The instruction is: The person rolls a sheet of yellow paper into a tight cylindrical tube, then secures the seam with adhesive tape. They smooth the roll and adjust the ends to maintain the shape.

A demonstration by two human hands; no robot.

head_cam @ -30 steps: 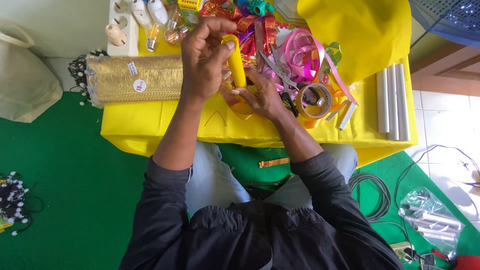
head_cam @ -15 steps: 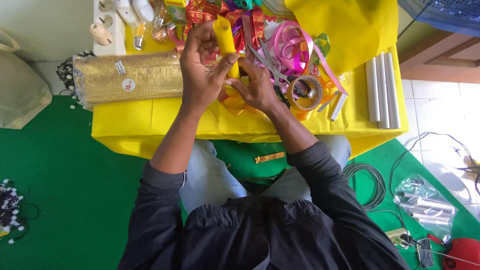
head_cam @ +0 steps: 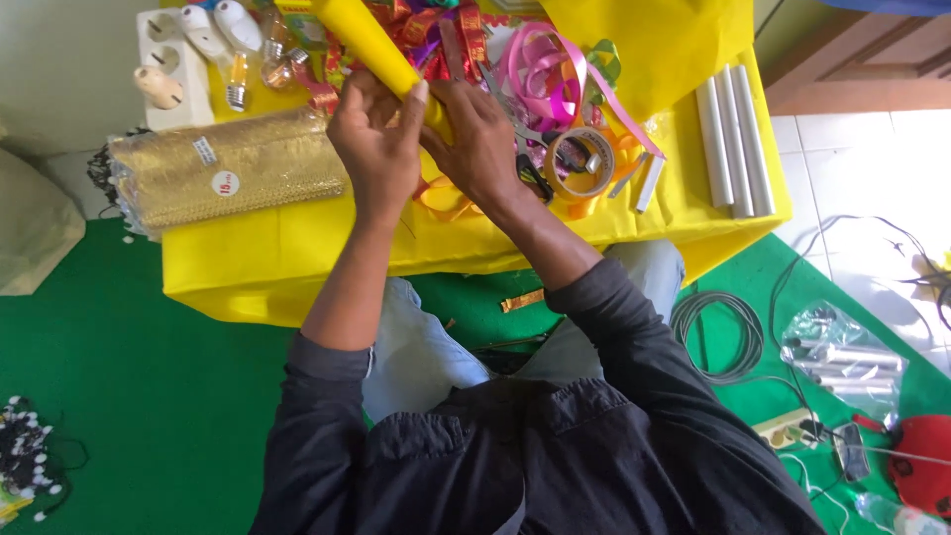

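Observation:
A yellow rolled tube (head_cam: 365, 40) slants up and to the left above the yellow-covered table (head_cam: 297, 248). My left hand (head_cam: 378, 149) grips its lower end from the left, fingers curled around it. My right hand (head_cam: 479, 134) presses against the same end from the right, fingers spread up along the tube. Orange ribbon loops (head_cam: 441, 195) lie on the table just under both hands. The tube's lower tip is hidden between my palms.
A gold glittery roll (head_cam: 228, 168) lies left of my hands. Scissors (head_cam: 530, 163), a tape ring (head_cam: 581, 163), pink ribbon (head_cam: 545, 69) and red-gold ribbons (head_cam: 446, 30) lie behind. White tubes (head_cam: 733, 139) sit right; light bulbs (head_cam: 213, 40) at back left. Cables (head_cam: 718, 332) lie on the green floor.
The yellow tube has tilted from nearly upright to slanting up-left, and more of its length shows. Both hands stay wrapped on its lower end.

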